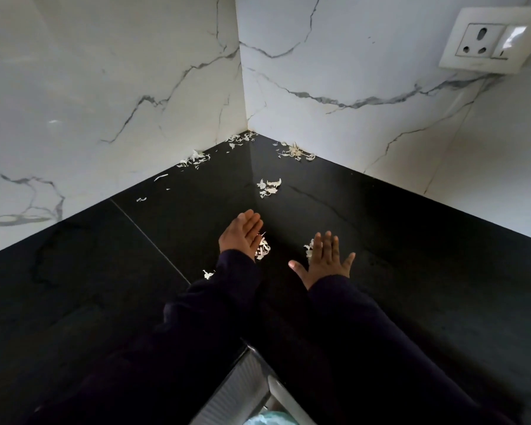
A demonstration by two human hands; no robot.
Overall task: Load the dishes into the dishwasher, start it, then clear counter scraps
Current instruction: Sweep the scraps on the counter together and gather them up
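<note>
i'm facing a corner where two white marble-look walls (111,87) with grey veins meet. glossy black stone counter (411,286) runs into the corner, thin seam line on its left part. white socket-and-switch plate (489,39) sits on the right wall, upper right. light is dim, soft glare on the walls. ribbed metallic edge (242,391) below the counter front.

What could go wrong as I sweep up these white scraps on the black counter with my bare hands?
Scraps could slip off the counter edge, since the left hand is gathering a pile quite near it. The small clusters tucked along the marble walls at the corner and to its right are easy to miss. The right hand, flat on the counter, may scatter the light bits beside it rather than collect them.
</note>
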